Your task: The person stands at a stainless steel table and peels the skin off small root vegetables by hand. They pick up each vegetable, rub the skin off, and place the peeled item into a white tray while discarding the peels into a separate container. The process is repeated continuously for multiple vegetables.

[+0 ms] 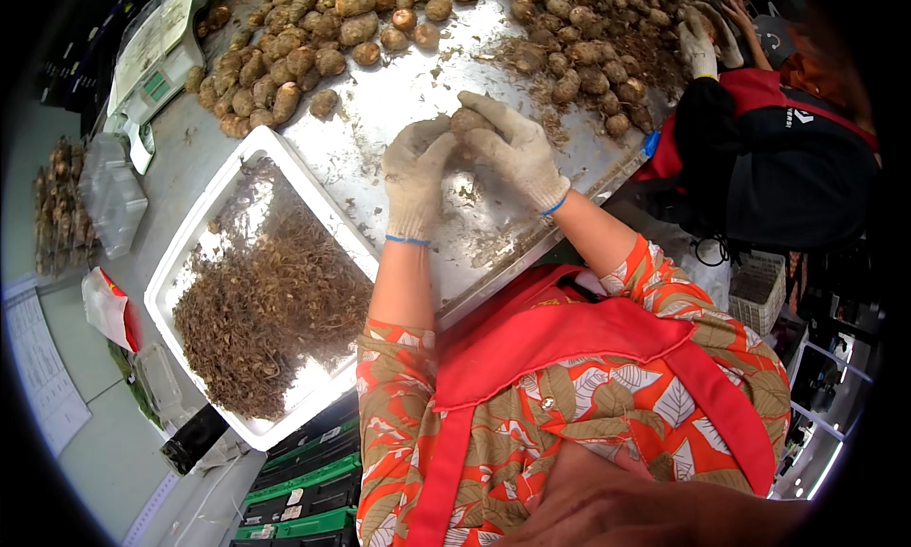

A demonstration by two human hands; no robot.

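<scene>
Between my two hands, over a metal table point(498, 220), is a brown taro corm point(470, 123). My right hand point(519, 145), in a soiled knit glove, grips it with thumb and fingers. My left hand point(420, 170), gloved alike, is cupped against its left side. Cleaned-looking taro corms point(285, 63) lie heaped at the upper left of the table, with one corm point(324, 104) a little apart. A second heap of rougher corms point(583, 56) lies at the upper right among loose fibres. Left of my forearm, a white foam box point(263, 433) holds brown fibrous peelings point(270, 312).
A digital scale point(153, 63) stands at the upper left, near clear plastic containers point(114, 191). A co-worker's gloved hands point(701, 42) are at the right heap. Black and green crates point(306, 497) are stacked below the foam box. The table's raised edge point(527, 248) runs before me.
</scene>
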